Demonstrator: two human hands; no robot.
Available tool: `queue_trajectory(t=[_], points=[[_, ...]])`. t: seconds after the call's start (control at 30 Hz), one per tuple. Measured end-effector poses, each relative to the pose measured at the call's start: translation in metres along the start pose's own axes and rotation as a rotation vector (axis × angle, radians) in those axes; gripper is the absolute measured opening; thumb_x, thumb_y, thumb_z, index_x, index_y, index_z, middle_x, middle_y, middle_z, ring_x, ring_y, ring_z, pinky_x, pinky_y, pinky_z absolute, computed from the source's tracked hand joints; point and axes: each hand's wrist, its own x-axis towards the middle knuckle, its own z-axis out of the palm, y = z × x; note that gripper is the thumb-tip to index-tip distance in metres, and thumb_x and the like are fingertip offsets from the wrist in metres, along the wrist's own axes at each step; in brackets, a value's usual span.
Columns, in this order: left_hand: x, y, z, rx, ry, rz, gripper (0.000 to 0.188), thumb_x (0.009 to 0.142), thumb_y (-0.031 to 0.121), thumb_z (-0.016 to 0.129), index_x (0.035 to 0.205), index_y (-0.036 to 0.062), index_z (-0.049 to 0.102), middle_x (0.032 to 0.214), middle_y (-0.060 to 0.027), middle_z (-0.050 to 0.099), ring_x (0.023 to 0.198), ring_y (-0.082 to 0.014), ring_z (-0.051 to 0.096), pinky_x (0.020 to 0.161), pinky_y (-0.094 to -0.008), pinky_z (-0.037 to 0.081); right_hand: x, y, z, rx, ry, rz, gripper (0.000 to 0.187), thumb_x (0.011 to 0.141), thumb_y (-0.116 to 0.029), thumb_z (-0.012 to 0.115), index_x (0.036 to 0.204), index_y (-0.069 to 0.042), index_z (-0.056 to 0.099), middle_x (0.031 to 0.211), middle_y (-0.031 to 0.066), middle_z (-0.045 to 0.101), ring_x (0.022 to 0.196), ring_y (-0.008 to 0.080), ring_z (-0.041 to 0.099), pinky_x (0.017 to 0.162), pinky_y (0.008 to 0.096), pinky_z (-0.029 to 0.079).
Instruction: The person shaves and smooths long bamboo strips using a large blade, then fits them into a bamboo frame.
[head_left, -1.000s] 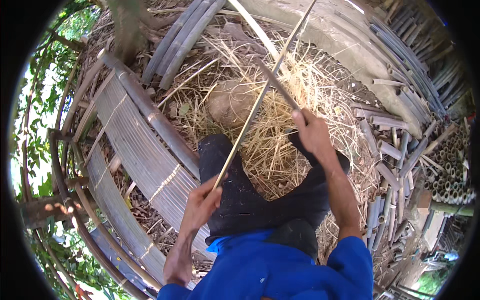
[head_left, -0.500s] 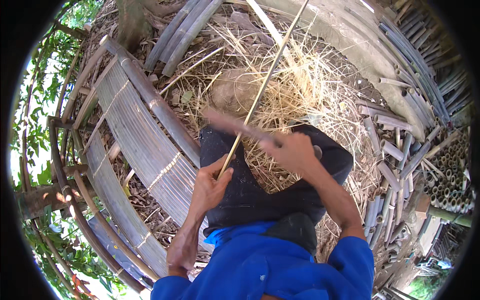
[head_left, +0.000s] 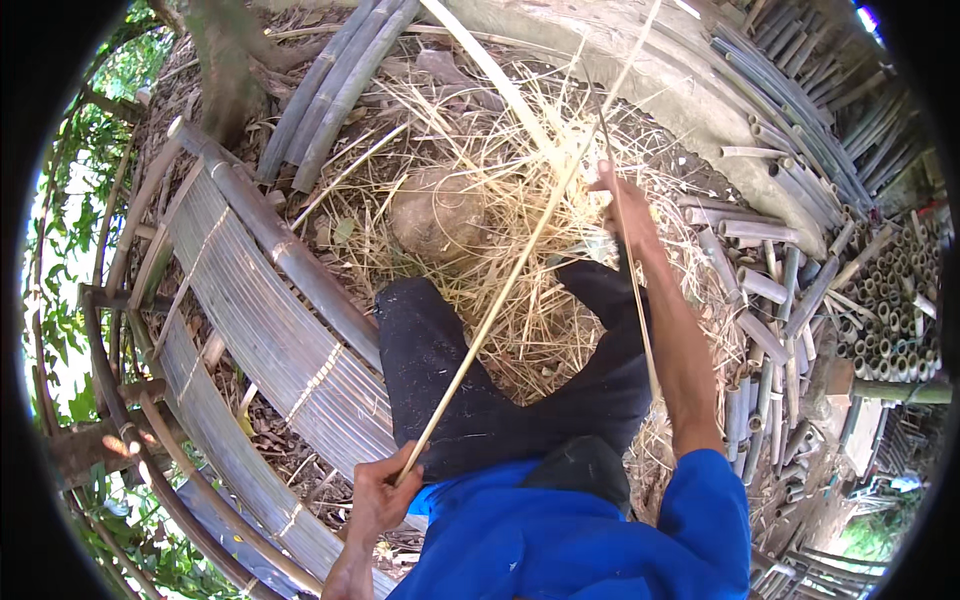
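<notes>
A long pale bamboo strip runs slantwise from low on my left to the upper right, across my dark trousers. Near its lower end, my left hand is closed on it beside my left hip. My right arm is stretched forward above the shavings. My right hand is closed around a thin, bent sliver of bamboo, dark above the hand and paler below it, which hangs along the forearm. Whether a blade is also in that hand I cannot tell.
Straw-like bamboo shavings lie around a round block before my knees. A slatted bamboo bench stands at my left. Cut bamboo lengths and stacked tubes lie at the right, with a tree trunk far left.
My right hand has moved forward and right, away from the strip; the blurred brown tool it held no longer shows clearly. My left hand has drawn back toward me with the strip.
</notes>
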Motion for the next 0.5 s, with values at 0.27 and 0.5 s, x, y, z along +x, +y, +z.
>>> queue_trajectory(t=[0.27, 0.5], points=[[0.086, 0.030, 0.028, -0.085, -0.059, 0.178, 0.040, 0.100, 0.013, 0.066, 0.138, -0.0004, 0.063, 0.072, 0.0038, 0.052, 0.067, -0.0051, 0.047, 0.058, -0.0252, 0.041, -0.065, -0.006, 0.081, 0.269, -0.169, -0.075, 0.046, 0.098, -0.045, 0.067, 0.091, 0.001, 0.067, 0.060, 0.0054, 0.057, 0.044, 0.0108, 0.050, 0.043, 0.0289, 0.038], [0.143, 0.053, 0.041, -0.070, 0.072, 0.243, 0.032, 0.104, 0.017, 0.062, 0.132, 0.0014, 0.068, 0.066, 0.0093, 0.047, 0.056, -0.0022, 0.038, 0.049, -0.0239, 0.029, -0.098, 0.013, 0.066, -0.335, -0.155, -0.361, 0.067, 0.097, -0.068, 0.052, 0.107, -0.004, 0.068, 0.064, 0.0140, 0.066, 0.064, 0.0354, 0.069, 0.059, 0.0488, 0.052]])
